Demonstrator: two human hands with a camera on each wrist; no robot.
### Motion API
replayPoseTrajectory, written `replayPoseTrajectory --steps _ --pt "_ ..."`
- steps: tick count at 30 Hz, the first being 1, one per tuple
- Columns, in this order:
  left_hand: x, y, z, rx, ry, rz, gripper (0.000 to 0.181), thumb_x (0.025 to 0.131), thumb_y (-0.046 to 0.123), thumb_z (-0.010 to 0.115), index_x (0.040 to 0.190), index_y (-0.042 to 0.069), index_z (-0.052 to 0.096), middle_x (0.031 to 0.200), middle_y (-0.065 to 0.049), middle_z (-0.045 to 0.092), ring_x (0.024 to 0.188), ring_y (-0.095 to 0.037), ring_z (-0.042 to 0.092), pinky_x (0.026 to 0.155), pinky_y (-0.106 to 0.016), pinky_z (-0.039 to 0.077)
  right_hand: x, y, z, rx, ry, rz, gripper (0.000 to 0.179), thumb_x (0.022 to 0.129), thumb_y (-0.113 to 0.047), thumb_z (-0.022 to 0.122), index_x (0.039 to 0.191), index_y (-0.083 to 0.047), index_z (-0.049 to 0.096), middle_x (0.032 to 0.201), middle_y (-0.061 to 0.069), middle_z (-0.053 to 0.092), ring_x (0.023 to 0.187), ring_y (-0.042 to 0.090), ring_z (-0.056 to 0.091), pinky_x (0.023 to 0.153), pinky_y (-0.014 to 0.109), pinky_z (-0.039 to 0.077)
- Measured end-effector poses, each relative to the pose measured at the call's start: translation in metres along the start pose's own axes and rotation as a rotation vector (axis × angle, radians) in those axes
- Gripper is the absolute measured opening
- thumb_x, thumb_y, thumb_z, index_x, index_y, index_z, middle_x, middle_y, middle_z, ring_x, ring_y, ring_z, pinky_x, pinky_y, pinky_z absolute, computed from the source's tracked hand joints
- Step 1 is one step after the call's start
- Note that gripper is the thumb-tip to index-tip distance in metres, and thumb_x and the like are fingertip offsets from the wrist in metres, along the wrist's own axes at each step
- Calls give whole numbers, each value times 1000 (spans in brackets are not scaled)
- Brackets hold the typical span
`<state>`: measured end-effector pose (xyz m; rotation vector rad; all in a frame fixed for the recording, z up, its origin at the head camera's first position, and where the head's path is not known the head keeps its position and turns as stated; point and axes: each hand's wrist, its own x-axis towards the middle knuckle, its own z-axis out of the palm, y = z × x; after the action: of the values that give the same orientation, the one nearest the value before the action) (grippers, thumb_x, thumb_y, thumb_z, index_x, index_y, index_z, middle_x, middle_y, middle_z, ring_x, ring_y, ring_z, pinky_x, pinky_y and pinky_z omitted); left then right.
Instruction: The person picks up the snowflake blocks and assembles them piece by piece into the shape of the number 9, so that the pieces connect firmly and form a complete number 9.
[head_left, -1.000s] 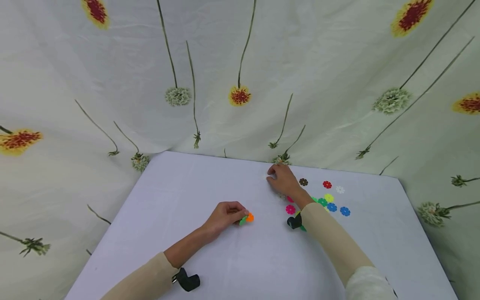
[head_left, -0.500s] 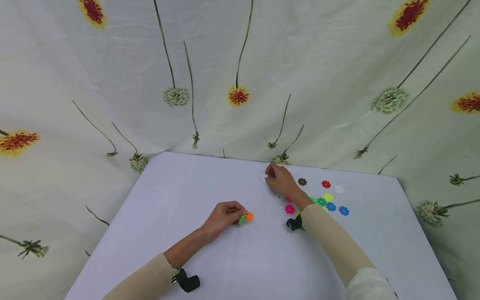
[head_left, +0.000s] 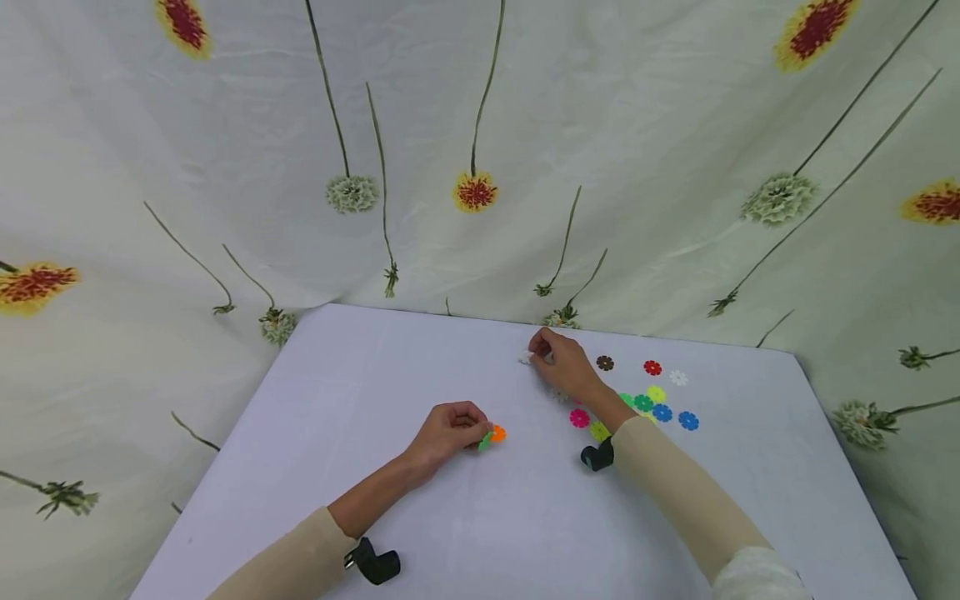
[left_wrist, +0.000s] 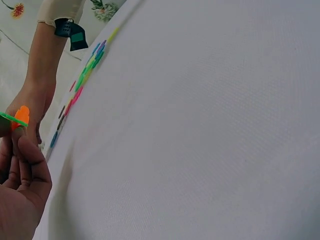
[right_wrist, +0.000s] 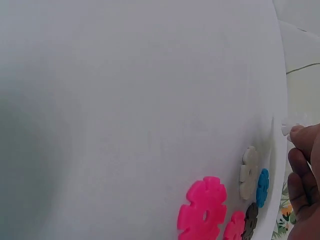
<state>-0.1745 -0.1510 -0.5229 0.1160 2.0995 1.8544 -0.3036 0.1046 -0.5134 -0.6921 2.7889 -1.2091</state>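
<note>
My left hand (head_left: 447,437), over the middle of the white table, pinches a green notched plastic disc (head_left: 485,442) between thumb and fingers. An orange notched disc (head_left: 498,434) is joined to it at an angle, as the left wrist view shows with the orange disc (left_wrist: 22,115) standing across the green one. Farther back and to the right, my right hand (head_left: 562,364) pinches a white notched disc (head_left: 525,357) at the fingertips. In the right wrist view, just the edge of that white disc (right_wrist: 286,131) shows beyond the thumb.
Loose flower-shaped discs lie right of and under my right forearm: brown (head_left: 604,362), red (head_left: 652,367), white, yellow (head_left: 656,393), pink (head_left: 580,418), blue (head_left: 688,421) and several greens. The right wrist view has a greyish disc (right_wrist: 248,172) beside a blue one. A flowered cloth hangs behind the table.
The white disc at my right fingertips has turned, facing the head camera half a second ago and more tilted now. My right forearm has shifted slightly right, uncovering a yellow-green disc. My left hand stays put.
</note>
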Motion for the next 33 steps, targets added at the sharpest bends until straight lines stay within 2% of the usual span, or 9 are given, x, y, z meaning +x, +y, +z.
replayPoseTrajectory --steps 4,7,11,15,20,24,27,33 --pt "0 0 -2 -24 3 6 13 97 14 77 99 3 70 89 2 76 79 -11 66 76 -23 58 -6 0 -2 9 8 -29 10 104 -12 68 113 -11 65 108 6 73 103 21 70 94 38 58" --pt "-1 1 -2 -23 35 11 17 95 13 80 97 4 65 86 2 73 77 -10 64 74 -21 56 -11 0 -4 23 8 -46 11 103 -13 70 113 -11 65 108 6 74 101 19 70 92 35 58" --pt "-2 4 -2 -11 73 7 21 95 13 81 106 2 66 88 2 72 78 -10 64 75 -19 55 -17 -3 -7 62 5 -54 13 102 -13 72 113 -11 66 109 6 74 100 19 70 92 32 59" --pt "-2 7 -2 40 79 5 26 101 17 75 124 6 75 100 1 77 86 -11 66 80 -18 55 -23 -5 -9 91 -8 -48 13 102 -13 74 113 -11 66 108 6 74 99 17 69 92 29 59" --pt "-2 7 -2 87 61 12 25 106 19 68 128 11 78 122 -6 80 100 -13 68 86 -18 55 -30 -8 -8 132 -38 -61 17 101 -12 75 116 -10 67 110 6 75 100 17 70 91 23 58" --pt "0 6 -1 49 83 -12 24 105 15 67 124 5 76 110 -6 79 91 -14 67 82 -20 55 -36 -12 -7 165 -45 -100 18 100 -10 76 117 -8 70 110 5 77 99 18 72 90 22 59" --pt "2 5 0 -17 102 -41 23 103 12 65 121 -1 72 97 -1 75 82 -14 64 78 -21 55 -40 -15 -6 174 -52 -128 17 99 -9 76 116 -8 72 109 3 78 98 16 73 89 23 60" --pt "4 4 -2 -105 92 -81 22 103 12 64 117 -4 67 89 4 71 77 -11 62 75 -22 58 -51 -25 -4 150 -83 -176 16 99 -10 77 115 -8 74 107 1 79 96 12 74 89 26 61"
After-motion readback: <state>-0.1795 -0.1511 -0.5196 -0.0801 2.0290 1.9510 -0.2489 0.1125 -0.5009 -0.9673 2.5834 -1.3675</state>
